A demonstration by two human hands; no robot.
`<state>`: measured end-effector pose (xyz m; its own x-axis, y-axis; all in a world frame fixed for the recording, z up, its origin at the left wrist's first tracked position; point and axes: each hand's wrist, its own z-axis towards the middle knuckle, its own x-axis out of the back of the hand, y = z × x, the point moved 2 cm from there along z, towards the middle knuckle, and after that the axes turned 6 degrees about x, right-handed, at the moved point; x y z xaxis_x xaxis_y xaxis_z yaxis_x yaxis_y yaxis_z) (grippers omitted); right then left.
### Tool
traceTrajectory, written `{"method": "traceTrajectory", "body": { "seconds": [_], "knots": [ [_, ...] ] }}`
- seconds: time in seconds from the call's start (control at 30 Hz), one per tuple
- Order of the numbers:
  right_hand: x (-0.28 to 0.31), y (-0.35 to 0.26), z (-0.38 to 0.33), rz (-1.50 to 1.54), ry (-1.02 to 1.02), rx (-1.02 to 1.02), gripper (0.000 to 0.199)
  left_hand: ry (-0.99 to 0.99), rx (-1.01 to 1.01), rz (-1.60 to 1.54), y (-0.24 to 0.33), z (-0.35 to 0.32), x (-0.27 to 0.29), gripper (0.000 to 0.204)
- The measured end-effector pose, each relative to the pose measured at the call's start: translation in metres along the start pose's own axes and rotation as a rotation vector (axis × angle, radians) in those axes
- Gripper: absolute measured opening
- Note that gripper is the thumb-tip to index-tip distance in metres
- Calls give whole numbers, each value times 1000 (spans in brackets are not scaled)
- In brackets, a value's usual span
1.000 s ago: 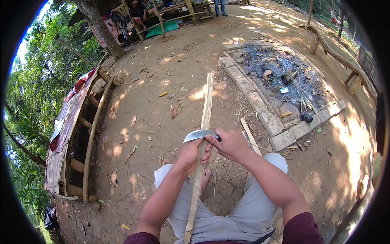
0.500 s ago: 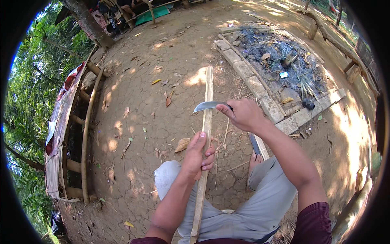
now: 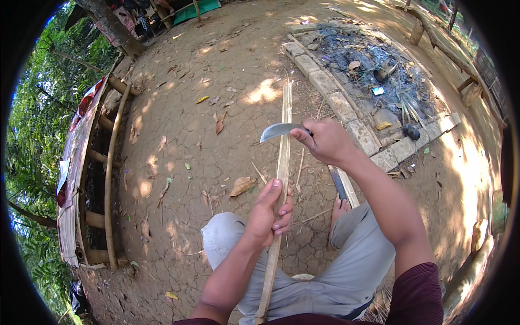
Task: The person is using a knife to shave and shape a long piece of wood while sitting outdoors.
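Observation:
A long pale strip of wood [image 3: 284, 157] runs from my lap out over the ground, its far end pointing away from me. Around its middle, my left hand [image 3: 269, 212] is closed, thumb on top. Beyond that, my right hand [image 3: 326, 140] grips a knife by its mostly hidden dark handle. The knife's curved blade [image 3: 275, 130] lies across the strip and points left. Down by my right foot [image 3: 339, 210] are a dark, long blade-like piece [image 3: 338, 184] and another pale wood strip [image 3: 350, 187].
At the right, a brick-edged fire pit [image 3: 338, 105] holds ash and charred bits. A low bamboo platform [image 3: 81, 173] stands along the left. Dry leaves [image 3: 242, 186] lie on the cracked earth. A tree trunk [image 3: 111, 27] rises at the far left.
The knife blade has shifted slightly toward my left hand along the strip and tilted more. The strip's far end has swung a little right. Both hands keep their grips.

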<state>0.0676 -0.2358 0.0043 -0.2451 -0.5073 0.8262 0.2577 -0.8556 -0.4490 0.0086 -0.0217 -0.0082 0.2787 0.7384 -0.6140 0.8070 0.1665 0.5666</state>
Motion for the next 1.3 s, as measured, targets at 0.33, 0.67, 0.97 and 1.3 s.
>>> {"method": "traceTrajectory", "body": {
  "seconds": [0.33,0.67,0.97,1.3],
  "knots": [
    [12,20,7,-63,17,-42,67,79,-5,77,-10,1,-5,31],
    [17,46,9,-223,67,-70,72,62,6,121,-15,4,-12,31],
    [51,106,10,-162,190,-371,85,43,-24,117,-17,0,-9,32],
    [18,-5,-6,-53,-190,-110,79,143,-83,168,-9,1,-3,31]
  ]
}}
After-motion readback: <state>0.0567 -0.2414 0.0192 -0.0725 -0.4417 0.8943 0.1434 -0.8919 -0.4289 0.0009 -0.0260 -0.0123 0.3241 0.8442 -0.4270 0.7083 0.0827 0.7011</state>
